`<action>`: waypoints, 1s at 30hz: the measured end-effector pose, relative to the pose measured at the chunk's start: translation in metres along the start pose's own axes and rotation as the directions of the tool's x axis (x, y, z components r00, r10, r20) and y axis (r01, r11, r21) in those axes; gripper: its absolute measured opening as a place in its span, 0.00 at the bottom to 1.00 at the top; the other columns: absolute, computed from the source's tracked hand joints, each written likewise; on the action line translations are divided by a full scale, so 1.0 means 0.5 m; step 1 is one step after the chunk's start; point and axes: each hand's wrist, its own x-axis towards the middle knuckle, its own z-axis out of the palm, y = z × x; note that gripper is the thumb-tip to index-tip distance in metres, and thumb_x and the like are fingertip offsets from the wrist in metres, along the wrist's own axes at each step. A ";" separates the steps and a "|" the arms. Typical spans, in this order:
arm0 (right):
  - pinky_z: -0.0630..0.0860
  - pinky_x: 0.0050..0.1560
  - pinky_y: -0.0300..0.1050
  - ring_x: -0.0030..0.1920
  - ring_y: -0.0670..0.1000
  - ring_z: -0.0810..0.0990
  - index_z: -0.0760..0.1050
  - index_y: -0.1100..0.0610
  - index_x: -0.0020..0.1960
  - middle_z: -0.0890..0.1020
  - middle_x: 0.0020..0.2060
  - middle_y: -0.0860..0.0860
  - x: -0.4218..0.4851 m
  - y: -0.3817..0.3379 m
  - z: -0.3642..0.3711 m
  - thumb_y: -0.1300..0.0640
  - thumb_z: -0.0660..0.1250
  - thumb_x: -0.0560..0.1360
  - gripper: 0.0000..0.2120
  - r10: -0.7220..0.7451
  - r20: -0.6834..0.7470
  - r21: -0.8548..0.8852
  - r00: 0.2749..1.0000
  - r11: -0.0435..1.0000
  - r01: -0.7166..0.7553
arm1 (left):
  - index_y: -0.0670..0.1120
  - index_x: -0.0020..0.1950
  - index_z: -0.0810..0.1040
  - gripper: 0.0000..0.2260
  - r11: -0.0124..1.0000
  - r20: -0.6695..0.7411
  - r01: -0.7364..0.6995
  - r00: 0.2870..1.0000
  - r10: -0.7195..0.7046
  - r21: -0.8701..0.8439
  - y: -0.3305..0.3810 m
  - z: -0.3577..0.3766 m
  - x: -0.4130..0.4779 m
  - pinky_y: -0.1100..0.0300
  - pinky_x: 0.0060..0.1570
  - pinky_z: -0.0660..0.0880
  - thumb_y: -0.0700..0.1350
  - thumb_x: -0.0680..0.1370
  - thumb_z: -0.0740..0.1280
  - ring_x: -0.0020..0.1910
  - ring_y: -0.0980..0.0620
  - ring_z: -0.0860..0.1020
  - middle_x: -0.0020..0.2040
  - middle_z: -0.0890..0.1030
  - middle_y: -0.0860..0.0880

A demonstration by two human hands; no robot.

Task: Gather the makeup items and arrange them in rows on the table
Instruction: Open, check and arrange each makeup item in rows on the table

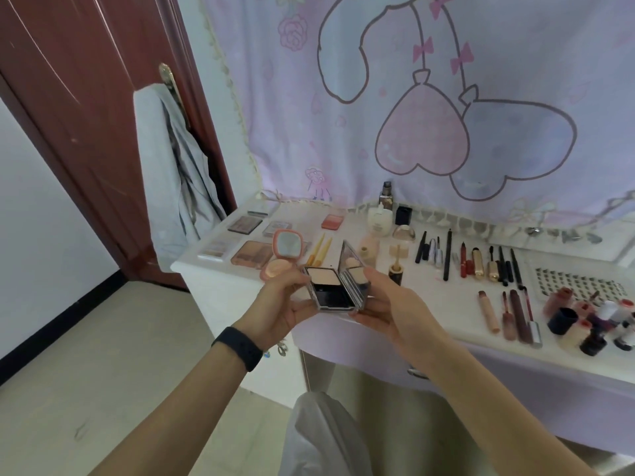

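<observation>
Your left grip (280,305) curls round the open compact (330,286) at its left side; your right grip (388,300) holds its lid side. It hangs between them above the front edge of the bench (443,304), long axis pointing away, both equally near.

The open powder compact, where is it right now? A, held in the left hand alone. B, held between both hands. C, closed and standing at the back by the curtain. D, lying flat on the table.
B: the left hand grips one side of the compact and the right hand grips the other, with its mirrored lid raised.
</observation>
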 end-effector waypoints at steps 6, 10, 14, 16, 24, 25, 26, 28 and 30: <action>0.79 0.64 0.54 0.58 0.60 0.84 0.84 0.56 0.58 0.87 0.51 0.57 0.000 0.001 0.013 0.45 0.65 0.81 0.17 -0.026 0.039 -0.005 0.999 1.000 0.027 | 0.51 0.78 0.60 0.51 0.471 0.097 -0.116 0.993 0.065 0.875 0.058 0.007 0.014 0.56 0.65 0.72 0.65 0.60 0.77 0.65 0.56 0.75 0.66 0.77 0.55; 0.80 0.61 0.50 0.55 0.58 0.85 0.84 0.55 0.58 0.87 0.50 0.57 0.002 -0.003 0.025 0.45 0.63 0.82 0.17 -0.043 0.075 -0.041 0.996 0.998 0.046 | 0.49 0.80 0.55 0.59 -0.005 0.133 -0.133 0.991 0.009 0.991 0.064 0.024 0.030 0.49 0.70 0.67 0.71 0.57 0.75 0.71 0.48 0.66 0.71 0.68 0.50; 0.81 0.57 0.48 0.51 0.56 0.86 0.84 0.55 0.56 0.88 0.47 0.56 0.007 0.002 0.030 0.43 0.63 0.82 0.18 -0.053 0.076 -0.104 0.996 0.993 0.061 | 0.53 0.77 0.58 0.51 -0.091 0.102 -0.102 0.995 -0.011 0.991 0.061 0.016 0.043 0.47 0.68 0.67 0.67 0.60 0.77 0.65 0.47 0.62 0.64 0.64 0.49; 0.82 0.56 0.48 0.50 0.56 0.86 0.85 0.55 0.55 0.88 0.46 0.55 0.009 0.005 0.028 0.43 0.63 0.82 0.18 -0.056 0.077 -0.123 0.995 0.990 0.065 | 0.56 0.77 0.57 0.52 -0.077 0.096 -0.097 0.995 -0.017 0.992 0.057 0.013 0.045 0.48 0.68 0.67 0.67 0.58 0.76 0.64 0.47 0.62 0.63 0.63 0.49; 0.81 0.45 0.39 0.49 0.51 0.87 0.83 0.53 0.58 0.88 0.47 0.52 0.010 0.003 0.024 0.40 0.59 0.83 0.21 -0.068 0.105 -0.169 0.992 0.982 0.085 | 0.60 0.75 0.59 0.52 0.069 0.107 -0.111 0.993 0.050 0.991 0.044 -0.002 0.053 0.57 0.59 0.67 0.62 0.55 0.79 0.64 0.49 0.63 0.64 0.64 0.50; 0.81 0.45 0.39 0.49 0.51 0.87 0.83 0.53 0.58 0.88 0.47 0.52 0.010 0.002 0.025 0.40 0.58 0.83 0.21 -0.069 0.111 -0.172 0.991 0.981 0.087 | 0.59 0.75 0.59 0.52 0.077 0.109 -0.113 0.993 0.054 0.991 0.043 -0.003 0.054 0.57 0.59 0.67 0.61 0.56 0.79 0.63 0.49 0.64 0.64 0.65 0.50; 0.81 0.46 0.39 0.49 0.51 0.87 0.83 0.53 0.59 0.88 0.47 0.52 0.011 0.003 0.025 0.41 0.58 0.83 0.21 -0.070 0.117 -0.179 0.991 0.980 0.090 | 0.59 0.75 0.60 0.51 0.084 0.111 -0.116 0.992 0.056 0.990 0.042 -0.003 0.053 0.57 0.59 0.68 0.61 0.56 0.80 0.63 0.48 0.65 0.63 0.65 0.50; 0.81 0.49 0.41 0.50 0.51 0.86 0.83 0.54 0.59 0.88 0.48 0.52 0.012 0.005 0.027 0.41 0.58 0.83 0.22 -0.072 0.134 -0.194 0.988 0.976 0.098 | 0.58 0.75 0.60 0.51 0.099 0.113 -0.118 0.992 0.057 0.988 0.042 -0.004 0.049 0.56 0.61 0.70 0.61 0.56 0.80 0.64 0.48 0.66 0.64 0.66 0.50; 0.81 0.50 0.41 0.51 0.51 0.86 0.83 0.54 0.59 0.88 0.48 0.52 0.013 0.006 0.030 0.40 0.58 0.83 0.22 -0.072 0.145 -0.204 0.987 0.974 0.101 | 0.58 0.73 0.61 0.50 0.103 0.113 -0.120 0.991 0.068 0.987 0.044 -0.007 0.045 0.51 0.64 0.72 0.61 0.55 0.80 0.65 0.47 0.66 0.64 0.66 0.50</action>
